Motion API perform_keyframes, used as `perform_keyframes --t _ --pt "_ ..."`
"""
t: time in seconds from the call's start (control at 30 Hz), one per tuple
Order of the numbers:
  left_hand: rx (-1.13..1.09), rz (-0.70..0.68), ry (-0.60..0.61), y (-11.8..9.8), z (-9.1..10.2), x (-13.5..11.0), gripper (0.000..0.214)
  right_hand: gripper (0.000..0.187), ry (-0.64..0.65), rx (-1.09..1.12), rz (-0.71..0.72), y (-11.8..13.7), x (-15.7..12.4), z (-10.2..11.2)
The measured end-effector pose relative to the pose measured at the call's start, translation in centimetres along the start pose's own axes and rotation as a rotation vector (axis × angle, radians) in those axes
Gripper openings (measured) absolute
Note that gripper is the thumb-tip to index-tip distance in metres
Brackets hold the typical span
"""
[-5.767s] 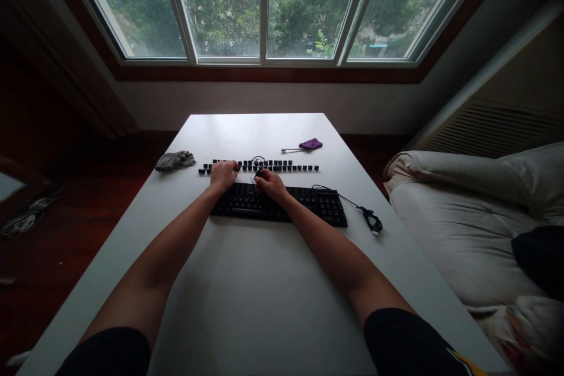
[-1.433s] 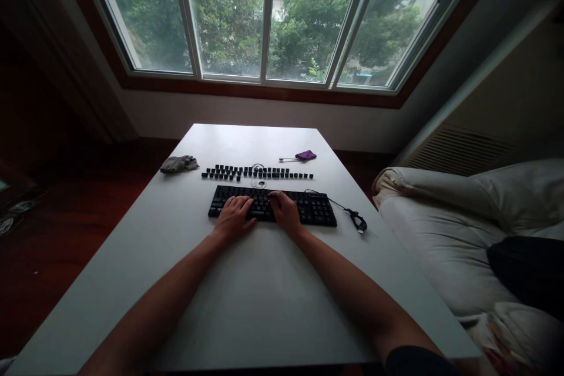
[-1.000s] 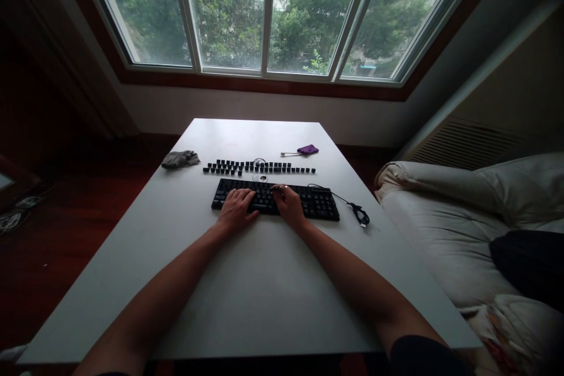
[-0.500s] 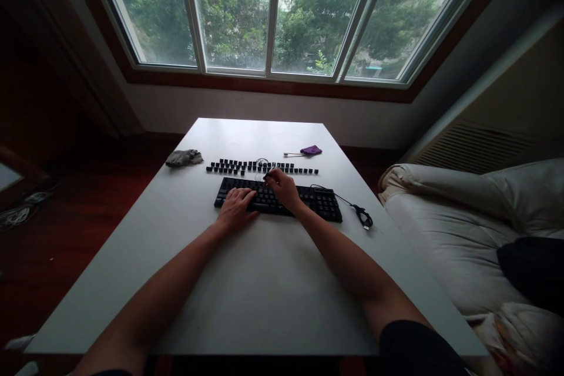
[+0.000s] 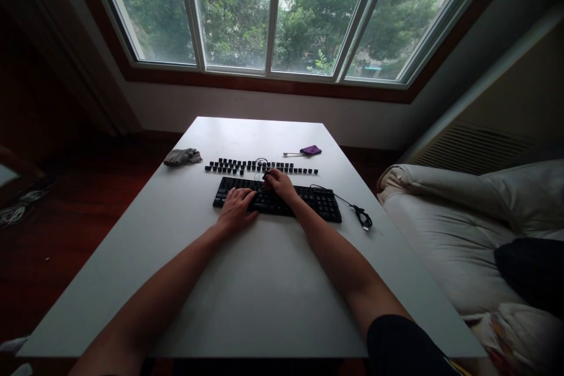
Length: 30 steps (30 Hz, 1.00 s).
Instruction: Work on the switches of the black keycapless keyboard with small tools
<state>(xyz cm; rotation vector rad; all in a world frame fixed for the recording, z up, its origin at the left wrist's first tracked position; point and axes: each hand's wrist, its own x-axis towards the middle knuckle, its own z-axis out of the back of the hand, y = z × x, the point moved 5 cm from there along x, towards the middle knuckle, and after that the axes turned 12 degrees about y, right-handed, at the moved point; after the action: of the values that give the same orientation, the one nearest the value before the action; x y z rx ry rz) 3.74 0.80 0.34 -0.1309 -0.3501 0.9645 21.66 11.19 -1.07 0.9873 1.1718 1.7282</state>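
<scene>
A black keyboard [image 5: 326,204] lies on the white table, partly covered by my hands. My left hand [image 5: 238,204] rests on its left half with the fingers spread over the keys and the thumb along the front edge. Over the middle of the keyboard, the fingers of my right hand [image 5: 280,183] pinch a small dark keycap puller [image 5: 266,175], with thin wire showing near the fingertips. Just behind the keyboard, loose black keycaps [image 5: 229,165] stand in rows. A thin wire loop [image 5: 261,161] shows among them.
A grey cloth [image 5: 183,157] lies at the table's left edge. Behind the keycaps are a purple cloth [image 5: 311,150] and a thin white-tipped stick [image 5: 291,154]. The keyboard's bundled cable [image 5: 363,218] rests on the right. A padded seat [image 5: 449,235] adjoins the table [image 5: 247,282].
My right hand stays over the middle of the keyboard with only a slight shift at the fingers. My left hand stays in place. The view has moved a little.
</scene>
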Motion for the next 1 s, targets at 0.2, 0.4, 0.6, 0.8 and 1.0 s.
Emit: perform_keyframes --t 0.2,0.4,0.6,0.8,1.0 --pt "-0.013 -0.017 0.005 -0.1 0.0 0.4 0.055 0.019 0.068 -0.241 0.099 1.3 -0.4 -0.6" --pt "-0.024 -0.019 0.014 0.0 -0.1 0.8 0.052 0.019 0.033 -0.496 0.16 3.1 -2.0 -1.2" --pt "-0.025 -0.028 0.013 0.1 0.0 0.8 0.051 0.019 -0.006 -0.662 0.195 3.8 -3.0 -1.7" --pt "-0.054 -0.029 -0.002 0.3 0.2 0.7 0.044 0.019 -0.05 -0.636 0.187 3.5 -3.1 -1.6" --pt "-0.053 -0.018 -0.026 0.2 0.4 0.6 0.04 0.019 -0.089 -0.581 0.204 3.2 -3.3 -1.4"
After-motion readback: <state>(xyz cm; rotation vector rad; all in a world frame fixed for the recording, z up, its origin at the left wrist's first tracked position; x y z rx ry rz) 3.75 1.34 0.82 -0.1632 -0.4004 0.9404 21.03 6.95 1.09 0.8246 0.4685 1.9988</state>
